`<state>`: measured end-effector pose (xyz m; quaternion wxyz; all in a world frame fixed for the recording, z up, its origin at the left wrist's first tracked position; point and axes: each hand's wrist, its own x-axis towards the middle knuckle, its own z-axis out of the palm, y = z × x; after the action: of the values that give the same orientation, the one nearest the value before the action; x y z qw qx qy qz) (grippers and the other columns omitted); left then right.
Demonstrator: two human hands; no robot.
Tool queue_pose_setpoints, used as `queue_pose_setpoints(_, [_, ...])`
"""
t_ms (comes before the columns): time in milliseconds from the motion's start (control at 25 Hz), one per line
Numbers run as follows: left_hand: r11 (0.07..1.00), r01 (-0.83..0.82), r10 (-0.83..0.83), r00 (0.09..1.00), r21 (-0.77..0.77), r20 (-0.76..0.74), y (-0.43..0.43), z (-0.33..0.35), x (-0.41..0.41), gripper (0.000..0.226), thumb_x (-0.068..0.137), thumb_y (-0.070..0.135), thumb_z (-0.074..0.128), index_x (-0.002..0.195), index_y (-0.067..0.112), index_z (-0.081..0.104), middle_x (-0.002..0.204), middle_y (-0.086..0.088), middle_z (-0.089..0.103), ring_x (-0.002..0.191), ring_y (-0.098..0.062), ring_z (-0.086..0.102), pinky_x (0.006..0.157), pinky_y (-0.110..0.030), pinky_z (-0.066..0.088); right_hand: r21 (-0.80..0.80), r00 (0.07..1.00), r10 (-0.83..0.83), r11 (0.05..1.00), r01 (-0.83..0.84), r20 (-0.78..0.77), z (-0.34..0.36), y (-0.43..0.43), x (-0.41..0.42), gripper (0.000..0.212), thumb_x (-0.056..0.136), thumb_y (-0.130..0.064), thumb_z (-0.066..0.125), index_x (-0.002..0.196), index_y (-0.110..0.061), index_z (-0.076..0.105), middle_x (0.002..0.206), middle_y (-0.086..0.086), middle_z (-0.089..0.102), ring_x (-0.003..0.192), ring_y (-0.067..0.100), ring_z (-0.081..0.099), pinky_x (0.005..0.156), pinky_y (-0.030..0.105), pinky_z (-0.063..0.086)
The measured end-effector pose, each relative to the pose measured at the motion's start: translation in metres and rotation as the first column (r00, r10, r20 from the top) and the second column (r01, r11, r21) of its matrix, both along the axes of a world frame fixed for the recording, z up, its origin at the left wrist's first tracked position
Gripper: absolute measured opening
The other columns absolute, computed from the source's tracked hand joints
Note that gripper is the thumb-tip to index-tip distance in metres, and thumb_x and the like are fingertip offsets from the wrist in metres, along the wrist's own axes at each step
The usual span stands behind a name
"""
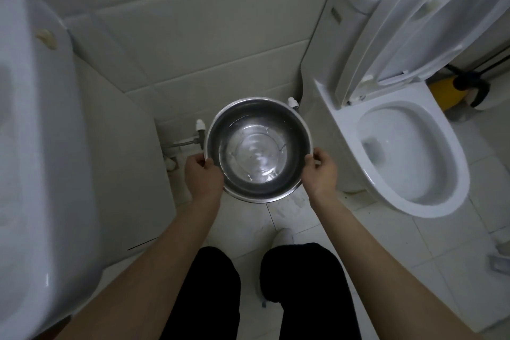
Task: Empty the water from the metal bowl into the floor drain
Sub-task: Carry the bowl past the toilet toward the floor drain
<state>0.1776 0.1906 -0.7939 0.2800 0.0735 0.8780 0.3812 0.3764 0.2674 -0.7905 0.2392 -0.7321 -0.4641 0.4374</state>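
A round metal bowl [259,113] with clear water in its bottom is held level above the tiled floor, between the washbasin and the toilet. My left hand [202,176] grips the bowl's left rim, thumb over the edge. My right hand [321,171] grips the right rim the same way. No floor drain shows in the view; the bowl hides the floor beneath it.
A white washbasin [36,146] fills the left side. A white toilet [408,152] with its lid raised stands at the right. Two wall valves [200,127] with pipes sit behind the bowl. A yellow object [444,94] lies behind the toilet. My dark-trousered legs [215,292] stand on pale tiles.
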Motion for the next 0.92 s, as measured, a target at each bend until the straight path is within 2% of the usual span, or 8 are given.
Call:
queue_pose_setpoints(160, [1.000,-0.003,0.003,1.000,-0.020,-0.024,0.002,-0.042,-0.004,0.024,0.095,0.013,0.051,0.114,0.009,0.064,0.104,-0.006,0.068,0.093,-0.023,0.064,0.077,-0.030,0.047,0.021,0.999,0.042,0.999,-0.042,0.000,-0.054,0.008,-0.003,0.022,0.101,-0.013,0.049,0.107,-0.010,0.070,0.100,0.007,0.072,0.096,0.026,0.068,0.092,0.045,0.056])
queue_pose_setpoints(240, [1.000,-0.027,0.027,1.000,0.012,0.007,0.008,-0.071,-0.009,0.024,0.095,0.013,0.052,0.117,0.009,0.063,0.107,-0.007,0.068,0.096,-0.024,0.065,0.080,-0.033,0.050,0.033,0.999,0.049,0.998,-0.049,-0.004,-0.082,0.015,-0.009,0.023,0.101,-0.012,0.048,0.108,-0.010,0.070,0.100,0.008,0.072,0.096,0.026,0.068,0.091,0.042,0.056])
queue_pose_setpoints(440, [0.995,-0.083,0.082,0.996,0.051,0.032,0.022,-0.149,-0.021,0.024,0.093,0.010,0.054,0.115,0.007,0.064,0.105,-0.009,0.070,0.095,-0.025,0.066,0.085,-0.038,0.055,0.085,0.995,0.086,0.992,-0.091,0.056,-0.152,0.027,-0.020,0.019,0.100,-0.013,0.049,0.095,-0.017,0.067,0.085,-0.002,0.066,0.081,0.018,0.063,0.075,0.033,0.048])
queue_pose_setpoints(560, [0.990,-0.105,0.102,0.994,0.090,0.035,0.030,-0.195,-0.023,0.021,0.090,0.006,0.053,0.107,0.006,0.065,0.095,-0.006,0.067,0.087,-0.022,0.063,0.074,-0.031,0.047,0.081,0.992,0.106,0.990,-0.112,0.074,-0.193,0.031,-0.022,0.022,0.100,-0.013,0.048,0.100,-0.011,0.070,0.089,0.002,0.069,0.084,0.021,0.064,0.079,0.036,0.053])
queue_pose_setpoints(680, [0.986,-0.130,0.123,0.990,0.106,0.070,0.040,-0.225,-0.025,0.020,0.087,0.003,0.050,0.101,0.010,0.063,0.086,0.001,0.061,0.082,-0.019,0.060,0.073,-0.030,0.045,0.058,0.997,0.062,0.996,-0.065,0.046,-0.225,0.039,-0.025,0.024,0.100,-0.012,0.048,0.108,-0.008,0.071,0.097,0.007,0.071,0.090,0.024,0.065,0.084,0.038,0.055])
queue_pose_setpoints(840, [0.980,-0.160,0.148,0.983,0.118,0.106,0.055,-0.252,-0.026,0.019,0.086,0.001,0.049,0.095,0.015,0.059,0.084,0.002,0.058,0.076,-0.014,0.056,0.072,-0.031,0.046,0.014,1.000,-0.023,1.000,0.023,-0.001,-0.256,0.049,-0.024,0.017,0.100,-0.012,0.049,0.101,-0.015,0.065,0.085,-0.004,0.065,0.083,0.020,0.061,0.079,0.033,0.046])
queue_pose_setpoints(920, [0.982,-0.162,0.149,0.980,0.098,0.129,0.059,-0.262,-0.024,0.019,0.088,0.001,0.049,0.095,0.016,0.058,0.085,0.002,0.057,0.075,-0.014,0.055,0.073,-0.032,0.047,-0.011,0.999,-0.032,0.999,0.032,-0.009,-0.269,0.053,-0.023,0.017,0.100,-0.012,0.049,0.104,-0.017,0.064,0.084,-0.008,0.062,0.079,0.016,0.061,0.077,0.033,0.046])
